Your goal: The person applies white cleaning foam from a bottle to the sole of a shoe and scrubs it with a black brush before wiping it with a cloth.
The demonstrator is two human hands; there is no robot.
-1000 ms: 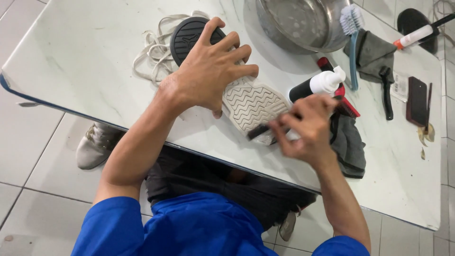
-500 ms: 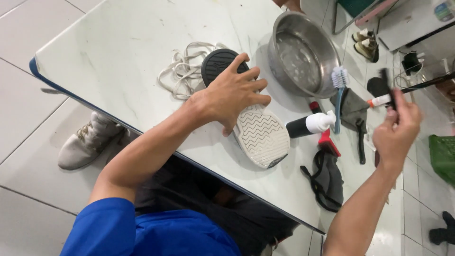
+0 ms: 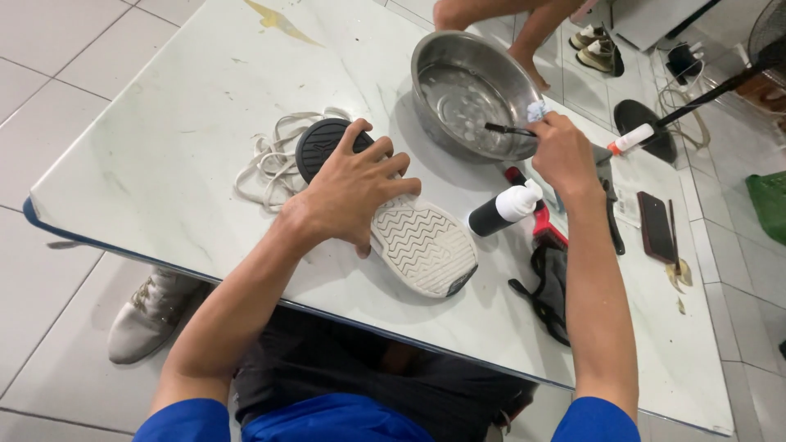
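Observation:
A shoe (image 3: pixel 417 241) lies sole-up on the white marble table (image 3: pixel 164 139), with a pale zigzag sole and a black heel. My left hand (image 3: pixel 352 192) presses flat on its middle. My right hand (image 3: pixel 563 151) is at the near rim of a metal bowl (image 3: pixel 473 94) and grips a thin dark brush (image 3: pixel 508 128) whose tip reaches into the bowl. A black bottle with a white cap (image 3: pixel 501 209) lies on its side between the shoe and my right arm.
White laces (image 3: pixel 266 160) are heaped left of the shoe. A dark cloth (image 3: pixel 553 282), a red-handled tool (image 3: pixel 540 214) and a phone (image 3: pixel 655 225) lie to the right. Another shoe (image 3: pixel 151 315) sits on the floor below the table. A person's bare leg (image 3: pixel 524 24) stands beyond the bowl.
My right hand has moved from the shoe's sole up and away to the bowl's rim, carrying the brush. My left hand has stayed on the shoe.

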